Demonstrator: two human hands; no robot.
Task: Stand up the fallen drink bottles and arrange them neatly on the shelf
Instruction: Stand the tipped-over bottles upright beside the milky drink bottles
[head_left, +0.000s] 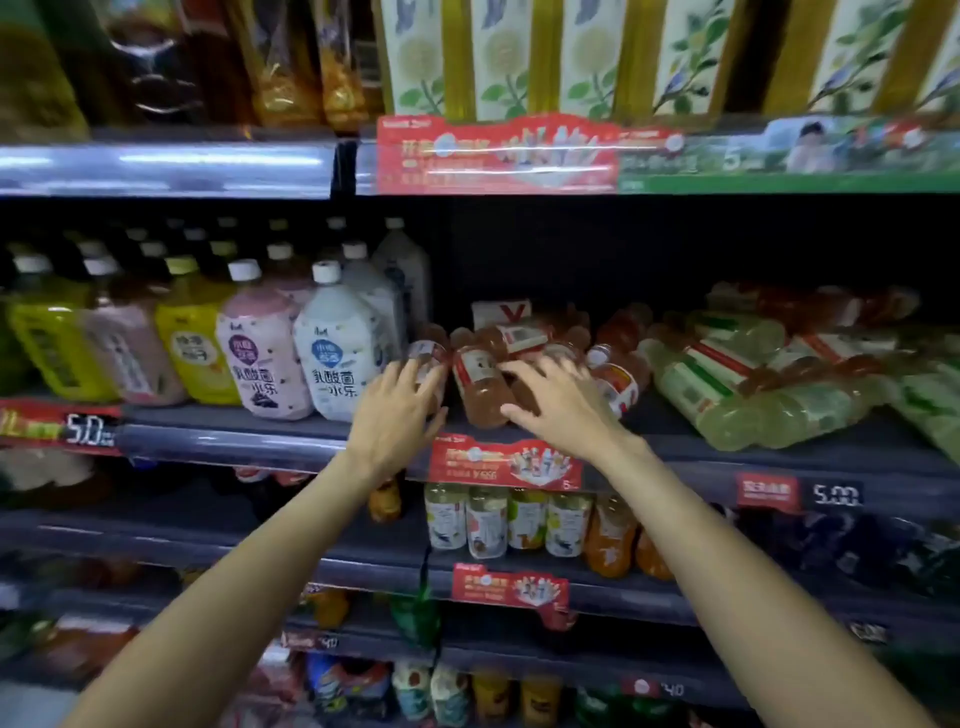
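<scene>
Both hands reach into the middle shelf (270, 434). Left hand (397, 415), fingers spread, touches a fallen amber bottle (428, 358); right hand (558, 402), fingers spread, lies over the toppled amber pile (480, 387), probably to steady it before uprighting.

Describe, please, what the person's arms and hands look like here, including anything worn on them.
Both forearms are bare as far as the picture shows them: no sleeve reaches into view. The left hand and the right hand wear no gloves, and no ring, watch or bracelet shows on either wrist. The nails look short and unpainted.
</scene>
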